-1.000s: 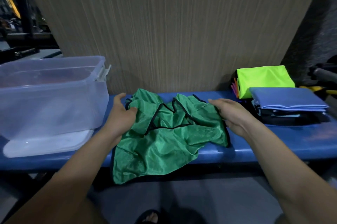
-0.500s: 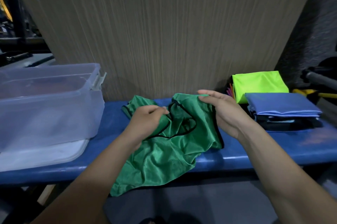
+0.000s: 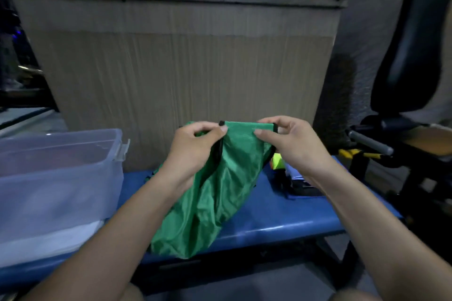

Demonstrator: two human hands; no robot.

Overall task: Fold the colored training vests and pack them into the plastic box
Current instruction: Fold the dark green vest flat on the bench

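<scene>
Dim, soft-edged wide-angle view, motion-blurred, with bowed edges and faint overhead glints.

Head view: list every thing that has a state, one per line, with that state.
Green mesh training vest: unfolded, lifted by its top edge, lower part draped on the blue padded bench.
Left hand: pinches the vest's top edge.
Right hand: pinches the same edge.
Clear plastic box: open, lid off.
</scene>
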